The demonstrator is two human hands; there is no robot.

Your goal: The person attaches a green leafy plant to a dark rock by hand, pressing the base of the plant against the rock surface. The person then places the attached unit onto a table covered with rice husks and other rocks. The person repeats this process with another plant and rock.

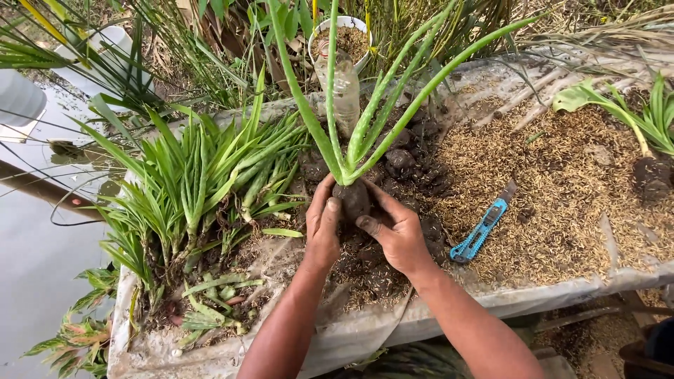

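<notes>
Even, soft daylight from above; shadows are faint. The pale sheet (393, 330) under the soil shows mild glare. Focus is sharp near it; leaves beyond bend slightly toward the frame edges.

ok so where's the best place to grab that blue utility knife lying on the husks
Take the blue utility knife by its blue handle, the lower-left part, probably coming from above with the right hand, which is nearest. It lies flat and slanted on the rice husks, with the bare blade at the upper-right end, so keep fingers away from that tip.
</notes>
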